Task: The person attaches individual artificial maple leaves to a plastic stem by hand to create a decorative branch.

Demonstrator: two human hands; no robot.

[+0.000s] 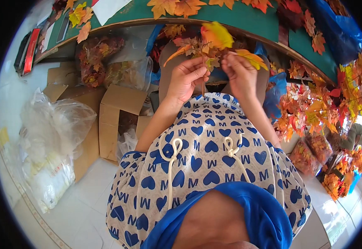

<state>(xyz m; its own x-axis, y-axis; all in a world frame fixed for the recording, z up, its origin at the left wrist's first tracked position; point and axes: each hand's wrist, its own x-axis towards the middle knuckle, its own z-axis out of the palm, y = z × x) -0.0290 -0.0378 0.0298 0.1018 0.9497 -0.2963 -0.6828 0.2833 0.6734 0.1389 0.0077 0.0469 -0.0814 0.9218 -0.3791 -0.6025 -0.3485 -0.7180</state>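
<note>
My left hand [188, 78] is closed round the thin brown stem of an artificial maple leaf spray [216, 36], whose yellow, orange and reddish leaves fan out above my fingers. The lower end of the stem hangs down in front of my patterned smock. Close on the other side, my right hand [240, 74] has its fingertips pinched together at the spray's right side, beside a yellow-orange leaf [251, 59]. What lies between those fingertips is too small to make out. Both hands are over my lap, just short of the table edge.
A green table [247, 16] with loose autumn leaves [174, 7] curves across the far side. Cardboard boxes [118, 101] and a white plastic bag [50, 153] stand at left. Hanging leaf bunches [309, 108] and bagged leaves [305, 157] fill the right, where another person [356, 137] is partly visible.
</note>
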